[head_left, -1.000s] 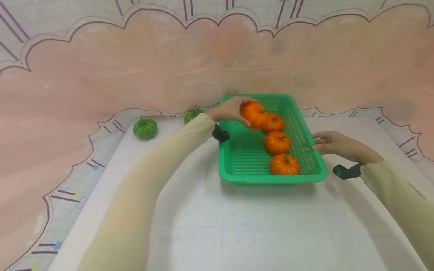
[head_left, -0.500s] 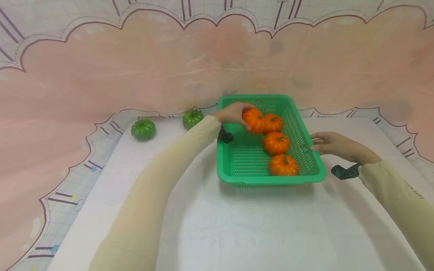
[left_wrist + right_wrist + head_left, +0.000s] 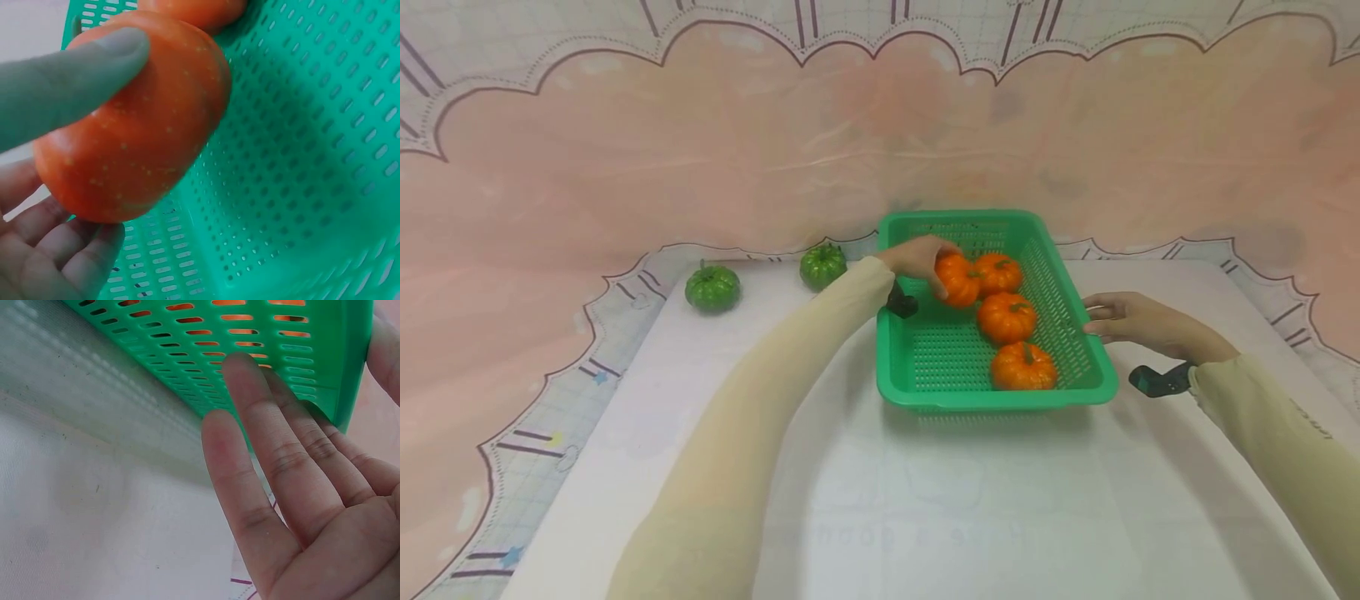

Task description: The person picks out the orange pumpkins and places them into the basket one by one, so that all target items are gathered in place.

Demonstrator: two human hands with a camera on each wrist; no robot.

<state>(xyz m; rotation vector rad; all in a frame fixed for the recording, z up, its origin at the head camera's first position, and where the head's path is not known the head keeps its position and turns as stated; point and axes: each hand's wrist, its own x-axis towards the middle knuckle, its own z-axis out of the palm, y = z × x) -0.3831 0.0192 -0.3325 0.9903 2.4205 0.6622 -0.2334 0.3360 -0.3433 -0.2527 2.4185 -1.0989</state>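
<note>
My left hand (image 3: 919, 257) holds a small orange pumpkin (image 3: 959, 282) low inside the green plastic basket (image 3: 1000, 399). In the left wrist view the thumb lies across the pumpkin (image 3: 144, 137) and the other fingers curl against its opposite side. Three more orange pumpkins sit along the basket's right half: one at the back (image 3: 1000, 273), a middle pumpkin (image 3: 1006, 318) and a front pumpkin (image 3: 1024, 367). At the basket's right side is my right hand (image 3: 1142, 321). Its nearly straight fingers (image 3: 281, 456) lie against the slotted outer wall, with the thumb by the rim.
Two green pumpkins stand on the white table (image 3: 850, 500) left of the basket: one at the far left (image 3: 712, 288), the other green pumpkin (image 3: 823, 267) behind my left forearm. A pinkish patterned backdrop (image 3: 737, 150) rises behind the table's back edge.
My left hand has lowered the orange pumpkin deeper into the basket, toward the front, beside the back and middle pumpkins. The right hand stays at the basket's side. The head view has shifted slightly.
</note>
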